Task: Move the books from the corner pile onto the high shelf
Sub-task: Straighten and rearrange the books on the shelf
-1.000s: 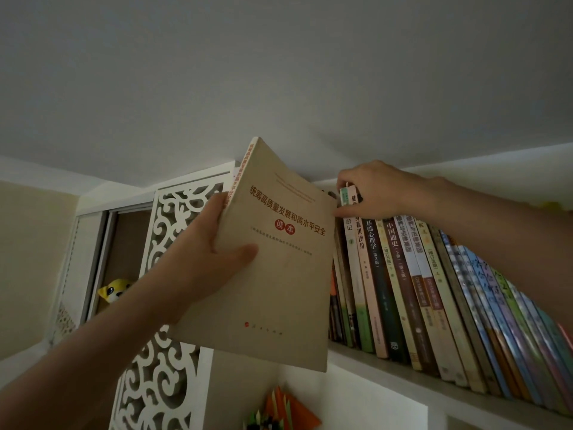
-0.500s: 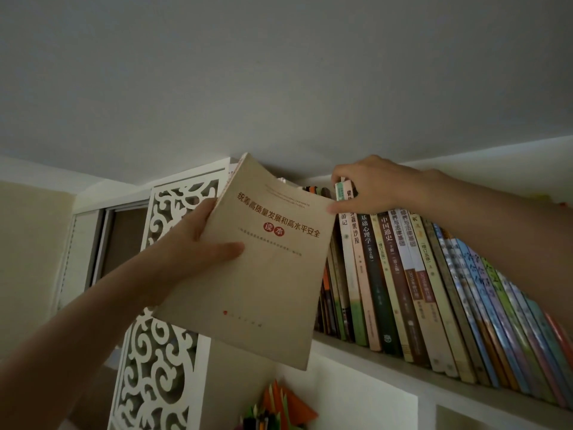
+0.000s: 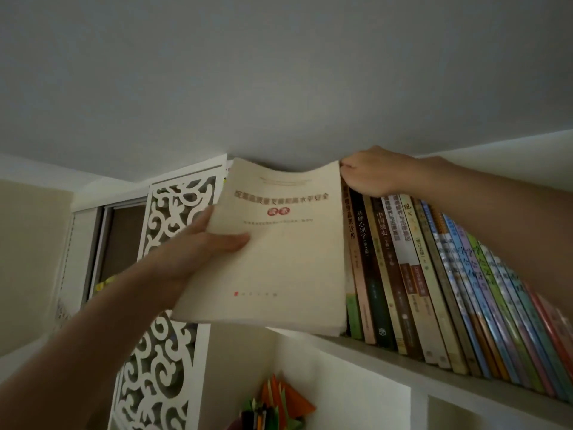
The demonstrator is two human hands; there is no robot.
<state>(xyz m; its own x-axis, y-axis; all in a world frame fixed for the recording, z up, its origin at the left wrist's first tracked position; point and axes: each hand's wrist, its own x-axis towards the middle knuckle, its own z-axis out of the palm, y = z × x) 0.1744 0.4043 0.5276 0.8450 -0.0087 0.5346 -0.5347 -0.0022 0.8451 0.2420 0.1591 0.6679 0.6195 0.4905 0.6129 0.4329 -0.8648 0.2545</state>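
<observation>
there was one view only, from a camera worn on the person's head, so no second view shared any part of the scene. it looked steeply upward rather than down: the ceiling (image 3: 279, 72) filled the whole upper half of the picture. it faced the high shelf (image 3: 434, 372) from below and from the left, so the row of books (image 3: 449, 274) ran away toward the lower right and leaned with the wide lens. the camera sat close, at arm's reach: both forearms entered from the bottom left and the right edge, and the left hand (image 3: 192, 256) and the right hand (image 3: 372, 172) showed large. the white carved screen (image 3: 161, 367) stood at the left.
</observation>
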